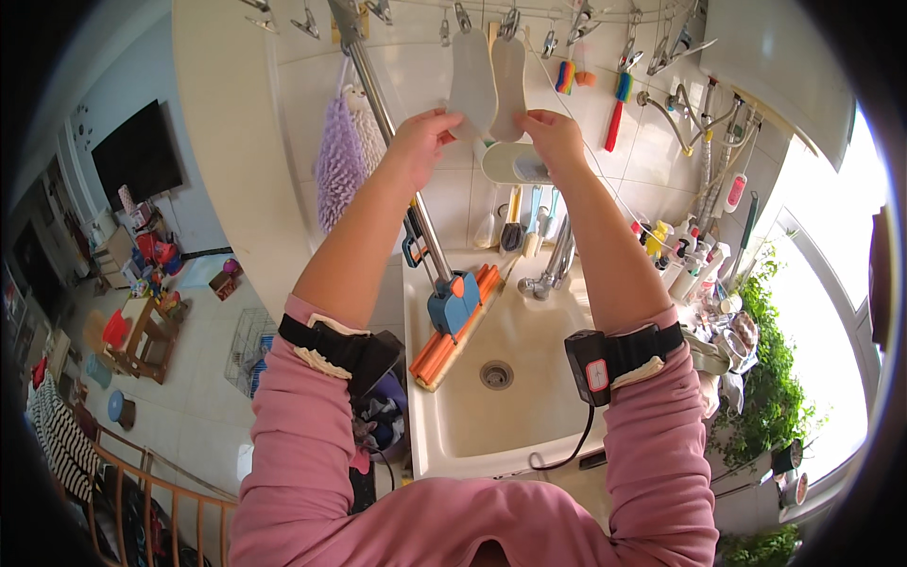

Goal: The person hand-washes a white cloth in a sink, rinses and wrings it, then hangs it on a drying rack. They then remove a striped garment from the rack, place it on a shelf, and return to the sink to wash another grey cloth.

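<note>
Two pale shoe insoles hang side by side by metal clips from a line in front of the tiled wall. My left hand [424, 145] pinches the lower end of the left insole [472, 76] between thumb and fingers. The lower edge of the right insole [508, 81] is pinched by my right hand [558, 144]. A metal clip [463, 18] grips the top of the left one, and a second clip [509, 24] grips the right one. Just below the insoles, a pale oval wall holder [506, 164] is partly hidden by my right hand.
Below my arms lies a white sink [524, 411] with a chrome faucet [549, 273]. An orange sponge mop [455, 319] leans in it, its metal pole rising past my left arm. Purple chenille hand towels [339, 166] hang at left; bottles [684, 266] crowd the right ledge.
</note>
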### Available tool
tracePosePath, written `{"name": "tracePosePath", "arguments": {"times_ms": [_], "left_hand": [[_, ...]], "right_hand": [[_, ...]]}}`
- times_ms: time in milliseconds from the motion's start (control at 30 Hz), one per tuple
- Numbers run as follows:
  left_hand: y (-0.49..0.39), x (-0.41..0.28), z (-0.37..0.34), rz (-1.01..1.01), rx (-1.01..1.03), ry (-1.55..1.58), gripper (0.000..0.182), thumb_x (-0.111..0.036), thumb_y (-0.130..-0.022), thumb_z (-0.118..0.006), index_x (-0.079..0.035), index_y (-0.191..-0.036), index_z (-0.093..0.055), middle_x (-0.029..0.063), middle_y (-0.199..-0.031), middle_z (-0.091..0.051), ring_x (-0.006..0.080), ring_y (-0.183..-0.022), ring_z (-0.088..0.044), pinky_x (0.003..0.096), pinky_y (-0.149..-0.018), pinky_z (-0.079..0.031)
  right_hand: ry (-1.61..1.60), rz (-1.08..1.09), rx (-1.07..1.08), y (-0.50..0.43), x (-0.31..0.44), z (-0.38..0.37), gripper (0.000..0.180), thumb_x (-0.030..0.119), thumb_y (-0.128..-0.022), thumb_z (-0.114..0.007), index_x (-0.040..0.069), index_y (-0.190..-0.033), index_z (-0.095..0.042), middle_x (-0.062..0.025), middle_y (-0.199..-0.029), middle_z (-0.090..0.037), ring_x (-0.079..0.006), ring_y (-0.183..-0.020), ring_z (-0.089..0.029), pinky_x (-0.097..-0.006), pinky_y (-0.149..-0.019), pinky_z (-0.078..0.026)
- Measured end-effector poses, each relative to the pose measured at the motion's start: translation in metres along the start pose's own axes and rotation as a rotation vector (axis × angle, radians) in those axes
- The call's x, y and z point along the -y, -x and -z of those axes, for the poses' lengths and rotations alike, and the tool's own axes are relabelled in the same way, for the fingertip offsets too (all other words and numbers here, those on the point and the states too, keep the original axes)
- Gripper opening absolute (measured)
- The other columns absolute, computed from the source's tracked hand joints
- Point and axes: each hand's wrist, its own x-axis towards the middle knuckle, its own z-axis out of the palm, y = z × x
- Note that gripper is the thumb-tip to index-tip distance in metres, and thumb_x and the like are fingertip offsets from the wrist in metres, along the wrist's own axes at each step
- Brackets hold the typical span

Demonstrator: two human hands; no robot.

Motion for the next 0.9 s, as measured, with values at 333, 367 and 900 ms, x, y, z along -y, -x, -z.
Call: {"name": "tracePosePath", "arguments": {"times_ms": [333, 367, 900], "left_hand": [[-0.006, -0.001, -0.009, -0.156, 0.048, -0.284, 0.032, -0.028, -0.079, -0.068, -0.002, -0.098, -0.067, 0.0052, -0.101, -0.064, 0.0157, -0.095, -0.055, 0.0292, -0.091, -0.037], [-0.009, -0.012, -0.007, -0.155, 0.019, -0.286, 0.034, -0.031, -0.080, -0.067, -0.003, -0.100, -0.067, 0.0055, -0.102, -0.064, 0.0159, -0.097, -0.054, 0.0308, -0.093, -0.036], [-0.065, -0.098, -0.059, -0.157, 0.125, -0.147, 0.028, -0.045, -0.088, -0.057, -0.020, -0.092, -0.069, -0.0055, -0.106, -0.060, 0.0130, -0.110, -0.043, 0.0474, -0.107, -0.014]], "right_hand": [[0.087, 0.129, 0.016, 0.014, 0.013, -0.013, 0.042, 0.032, -0.073, -0.072, 0.002, -0.102, -0.068, -0.0105, -0.084, -0.068, -0.0171, -0.078, -0.064, -0.0306, -0.073, -0.049], [0.105, 0.136, -0.004, 0.014, 0.013, -0.011, 0.043, 0.032, -0.072, -0.073, 0.002, -0.102, -0.068, -0.0108, -0.084, -0.068, -0.0174, -0.078, -0.065, -0.0307, -0.073, -0.049], [-0.006, 0.061, 0.101, 0.031, 0.029, 0.016, 0.040, 0.021, -0.074, -0.072, -0.005, -0.103, -0.066, -0.0119, -0.085, -0.068, -0.0167, -0.075, -0.065, -0.0290, -0.070, -0.050]]}}
